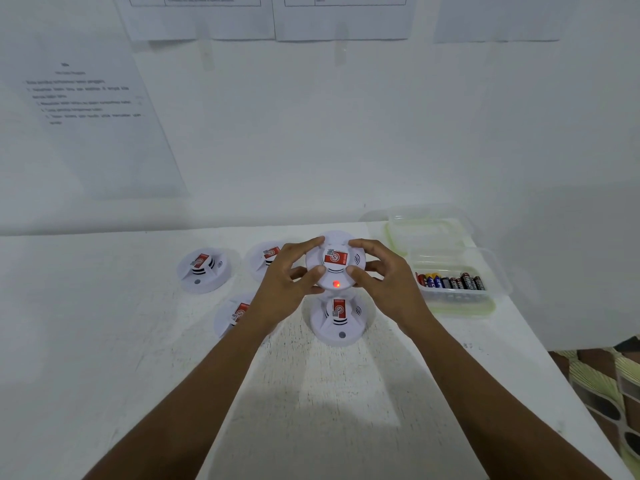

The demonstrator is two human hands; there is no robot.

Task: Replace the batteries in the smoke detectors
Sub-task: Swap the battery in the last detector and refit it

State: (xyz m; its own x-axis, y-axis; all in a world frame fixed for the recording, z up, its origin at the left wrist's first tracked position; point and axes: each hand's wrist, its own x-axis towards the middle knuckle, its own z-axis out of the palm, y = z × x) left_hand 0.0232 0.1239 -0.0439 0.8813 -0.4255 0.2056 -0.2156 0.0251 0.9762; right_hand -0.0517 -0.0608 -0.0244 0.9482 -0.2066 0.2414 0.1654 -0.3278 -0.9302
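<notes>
White table [311, 393], red-labelled smoke detector [335, 259], batteries [450, 281]

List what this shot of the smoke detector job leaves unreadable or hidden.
- Head view: underside of the held detector faces away, gripped by the left hand and right hand.
- Far detector partly behind the left hand; near-left detector behind the left forearm.
- Wall sheets: text blurred; top ones cut by the upper edge.
- Batteries: labels too small.
</notes>
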